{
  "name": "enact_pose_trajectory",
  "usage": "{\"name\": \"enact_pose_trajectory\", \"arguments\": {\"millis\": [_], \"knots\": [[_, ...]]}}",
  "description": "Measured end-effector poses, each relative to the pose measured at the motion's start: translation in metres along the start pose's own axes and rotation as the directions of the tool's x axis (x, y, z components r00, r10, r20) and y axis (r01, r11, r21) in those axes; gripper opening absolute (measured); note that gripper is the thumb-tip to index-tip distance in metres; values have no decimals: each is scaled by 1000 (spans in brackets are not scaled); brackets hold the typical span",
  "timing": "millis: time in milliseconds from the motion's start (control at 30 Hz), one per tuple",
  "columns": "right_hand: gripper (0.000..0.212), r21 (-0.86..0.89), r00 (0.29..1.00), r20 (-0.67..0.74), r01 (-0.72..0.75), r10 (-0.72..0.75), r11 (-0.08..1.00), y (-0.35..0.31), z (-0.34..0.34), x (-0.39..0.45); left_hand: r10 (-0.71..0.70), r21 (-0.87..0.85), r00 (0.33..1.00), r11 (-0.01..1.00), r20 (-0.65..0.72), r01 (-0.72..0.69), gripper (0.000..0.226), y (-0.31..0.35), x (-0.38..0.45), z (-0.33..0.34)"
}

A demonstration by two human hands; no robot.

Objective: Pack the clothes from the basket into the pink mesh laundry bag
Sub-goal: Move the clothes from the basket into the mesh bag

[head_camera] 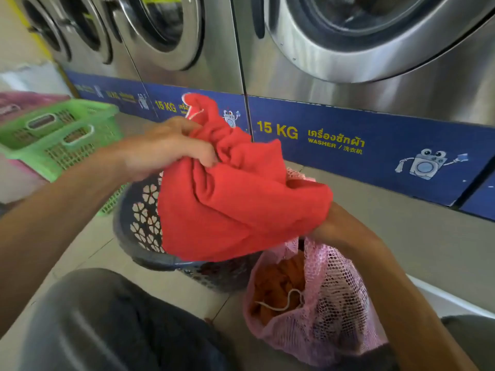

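1. Red garment (235, 210): bunched, held up off the floor betw. both hands, hanging in front of the dark basket and just above the bag mouth. A thin pale cord shows near its top end.

2. Left hand (171, 148): I see fingers curled tight round a gathered fold at the garment's upper part. Firm fist-like hold, no gap.

3. Right hand (332, 223): mostly hidden under the cloth's lower right edge; only wrist and back of hand show. Looks to be gripping the fabric from below, but I can't tell how the fingers lie.

4. Dark basket (139, 223): round, flower-shaped cutouts in the wall, on the floor behind and under the garment. Contents hidden from my view.

5. Pink mesh bag (334, 303): on the floor at lower right, touching or just beside the basket, mouth open toward me. Orange clothes (278, 285) already inside, w/ a pale drawstring lying across them. More pink mesh peeks out behind the garment's right side.

6. Green baskets (59, 135): two stacked, at left, apart from the work area.

7. Washers (375, 62): steel front-loaders along the back, blue strip below marked "15 KG WASHER".

8. Knee (112, 325): my wearer's leg in dark grey trousers, bottom left; tiled floor (401, 231) around.
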State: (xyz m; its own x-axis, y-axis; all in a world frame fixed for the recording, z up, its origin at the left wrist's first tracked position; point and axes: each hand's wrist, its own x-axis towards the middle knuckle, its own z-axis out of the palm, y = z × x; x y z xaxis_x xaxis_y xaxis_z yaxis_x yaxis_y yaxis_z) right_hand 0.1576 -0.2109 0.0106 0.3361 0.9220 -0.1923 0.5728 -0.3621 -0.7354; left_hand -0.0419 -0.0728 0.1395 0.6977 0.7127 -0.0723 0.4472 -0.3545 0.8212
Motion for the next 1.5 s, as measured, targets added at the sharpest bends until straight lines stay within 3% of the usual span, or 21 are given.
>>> {"name": "enact_pose_trajectory", "arguments": {"millis": [33,100,167,200,267,333,400,533,800,867,967,1067,1200,1267,1333,1400,1500], "knots": [[33,8,1000,4,14,-14,1000,3,1,1,43,210,999,977,34,-49,41,0,1,10],[35,62,999,-47,0,3,998,-2,-5,-4,175,608,981,771,85,-190,49,0,3,29],[49,103,993,-81,-76,85,992,-5,-9,-6,307,787,942,544,138,-292,45,0,-1,40],[51,104,990,-102,-91,102,990,-3,-11,-5,355,790,919,508,171,-343,40,-3,0,43],[45,123,992,-116,-42,57,992,0,-9,-2,325,744,910,534,256,-401,40,-14,7,51],[38,152,992,-115,-32,49,988,1,-6,1,195,639,918,667,346,-382,53,-31,18,64],[37,186,993,-95,-46,64,981,1,-6,3,107,534,920,787,377,-310,66,-55,30,82],[47,158,993,-87,-60,75,986,-1,-5,3,-33,223,952,974,305,-38,59,-95,38,112],[57,148,992,-76,-90,102,985,-1,-9,2,62,329,989,939,134,-103,51,-87,41,104],[61,134,991,-62,-106,115,985,-2,-12,1,47,288,996,955,80,-69,48,-80,39,92],[63,102,992,-49,-115,120,988,-2,-12,2,-12,53,997,998,-82,16,53,-65,36,68],[62,99,991,-49,-116,121,988,-3,-12,1,4,-233,988,972,-153,-40,56,-41,26,41],[48,134,992,-50,-108,116,985,-4,-13,-1,-25,-651,996,758,-91,-41,25,-30,8,27],[38,187,992,-78,-84,100,979,-5,-13,0,-37,-721,993,691,-109,-53,16,-34,3,37],[47,192,995,-79,-52,68,980,-5,-12,1,-121,-677,991,734,-59,49,27,-51,2,56],[51,149,994,-86,-51,64,988,-6,-12,-1,-227,-553,974,809,20,200,12,-70,2,78],[57,88,987,-81,-130,137,988,-5,-13,-1,-283,-340,958,898,40,280,53,-93,10,91]]}}
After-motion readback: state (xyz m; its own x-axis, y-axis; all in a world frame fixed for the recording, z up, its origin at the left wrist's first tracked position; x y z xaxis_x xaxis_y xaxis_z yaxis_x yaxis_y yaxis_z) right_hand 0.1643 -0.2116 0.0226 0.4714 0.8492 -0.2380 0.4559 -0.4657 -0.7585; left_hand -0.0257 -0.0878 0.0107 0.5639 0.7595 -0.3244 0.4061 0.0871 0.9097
